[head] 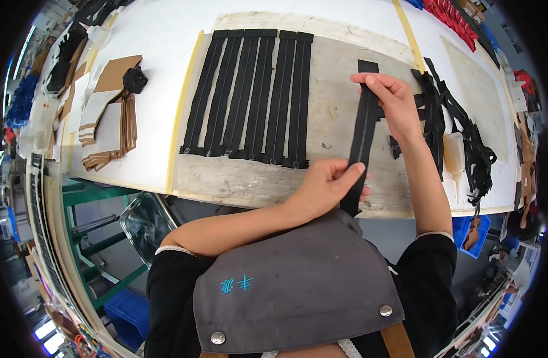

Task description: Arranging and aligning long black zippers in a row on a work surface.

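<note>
A black zipper [365, 121] with metal teeth is stretched lengthwise between my two hands, over the front right of the work mat. My right hand [390, 96] pinches it close to its far end, thumb on top. Lower down, my left hand [332, 183] grips the same zipper near its lower end, which hangs by the table's front edge. To the left, several black zippers [251, 96] lie side by side in a row on the mat, their sliders towards me. A tangle of loose black zippers [432, 121] lies right of my right hand, partly hidden by it.
A plastic squeeze bottle [454, 154] lies among the loose zippers. Stacked brown and white pieces [108, 125] with a black bundle [135, 80] are on the left. Yellow tape [184, 112] crosses the white table [160, 58]. A stool [149, 226] stands below the front edge.
</note>
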`<state>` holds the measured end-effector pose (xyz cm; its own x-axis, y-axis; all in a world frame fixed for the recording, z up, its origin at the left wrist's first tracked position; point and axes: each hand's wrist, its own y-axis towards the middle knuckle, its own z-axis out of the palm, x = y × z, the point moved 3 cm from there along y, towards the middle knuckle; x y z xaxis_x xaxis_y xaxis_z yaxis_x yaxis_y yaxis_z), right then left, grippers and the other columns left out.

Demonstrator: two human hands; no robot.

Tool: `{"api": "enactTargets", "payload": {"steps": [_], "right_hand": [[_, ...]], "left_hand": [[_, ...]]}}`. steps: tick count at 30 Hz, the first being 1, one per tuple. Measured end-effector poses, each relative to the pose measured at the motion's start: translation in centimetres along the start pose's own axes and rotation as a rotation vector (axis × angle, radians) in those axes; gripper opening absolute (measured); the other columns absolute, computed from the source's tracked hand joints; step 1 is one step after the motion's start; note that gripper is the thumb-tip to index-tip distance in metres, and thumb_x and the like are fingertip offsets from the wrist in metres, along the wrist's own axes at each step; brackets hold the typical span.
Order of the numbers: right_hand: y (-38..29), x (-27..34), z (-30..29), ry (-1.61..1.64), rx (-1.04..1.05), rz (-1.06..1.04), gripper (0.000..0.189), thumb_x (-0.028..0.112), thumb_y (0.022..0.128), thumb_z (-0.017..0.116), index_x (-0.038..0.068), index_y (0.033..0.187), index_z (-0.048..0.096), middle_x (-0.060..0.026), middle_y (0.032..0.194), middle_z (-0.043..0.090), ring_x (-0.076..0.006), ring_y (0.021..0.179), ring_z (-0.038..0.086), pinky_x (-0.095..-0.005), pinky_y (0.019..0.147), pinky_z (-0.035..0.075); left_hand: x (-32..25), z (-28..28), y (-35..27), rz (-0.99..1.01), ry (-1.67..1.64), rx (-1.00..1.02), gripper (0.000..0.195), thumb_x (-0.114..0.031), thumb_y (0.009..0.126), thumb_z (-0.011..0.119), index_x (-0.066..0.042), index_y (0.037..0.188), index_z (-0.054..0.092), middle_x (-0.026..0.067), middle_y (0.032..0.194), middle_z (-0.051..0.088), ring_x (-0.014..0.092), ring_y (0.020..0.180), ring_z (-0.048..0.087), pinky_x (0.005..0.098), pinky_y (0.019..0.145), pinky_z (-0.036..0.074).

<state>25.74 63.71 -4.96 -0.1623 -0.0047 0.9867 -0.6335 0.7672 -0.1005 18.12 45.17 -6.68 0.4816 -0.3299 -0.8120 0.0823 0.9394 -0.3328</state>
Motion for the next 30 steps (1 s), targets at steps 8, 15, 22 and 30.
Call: {"api": "enactTargets", "payload": {"steps": [8,15,22,30], "right_hand": [[9.1,-2.3,-1.4,0.008,-0.152,-0.114,0.022,0.021,0.09,0.061,0.004,0.101,0.071,-0.0028,0.099,0.068,-0.0091,0.086,0.056,-0.0249,0.083,0.042],[12.2,-3.2,1.2,-0.077,0.014,-0.067,0.039,0.01,0.086,0.064,0.012,0.125,0.057,-0.0031,0.097,0.068,-0.009,0.086,0.059,-0.0266,0.081,0.045],[14.7,-4.7,1.8,-0.351,-0.087,-0.177,0.03,0.013,0.079,0.07,0.012,0.108,0.064,-0.0001,0.073,0.059,-0.0095,0.068,0.054,-0.025,0.065,0.045],[14.2,-4.8,2.5,-0.685,-0.249,-0.413,0.031,0.021,0.075,0.073,0.01,0.103,0.065,-0.0097,0.101,0.058,-0.0216,0.081,0.059,-0.0338,0.077,0.049]], "left_hand": [[0.6,-1.4,-1.9,-0.181,0.027,0.007,0.034,-0.025,0.096,0.051,0.006,0.092,0.062,0.0157,0.083,0.069,0.017,0.076,0.067,0.0264,0.069,0.054],[0.5,-3.2,-1.7,-0.195,-0.062,-0.16,0.032,-0.025,0.097,0.049,0.006,0.099,0.056,0.0177,0.096,0.067,0.02,0.084,0.067,0.028,0.074,0.055],[0.4,-3.5,-2.0,-0.3,-0.157,-0.235,0.03,-0.024,0.098,0.049,0.005,0.101,0.054,0.0187,0.104,0.065,0.022,0.094,0.066,0.0291,0.079,0.055],[0.3,-3.6,-1.8,-0.447,-0.301,-0.204,0.044,-0.031,0.099,0.045,0.007,0.12,0.05,0.0167,0.113,0.062,0.021,0.103,0.062,0.033,0.089,0.051]]}}
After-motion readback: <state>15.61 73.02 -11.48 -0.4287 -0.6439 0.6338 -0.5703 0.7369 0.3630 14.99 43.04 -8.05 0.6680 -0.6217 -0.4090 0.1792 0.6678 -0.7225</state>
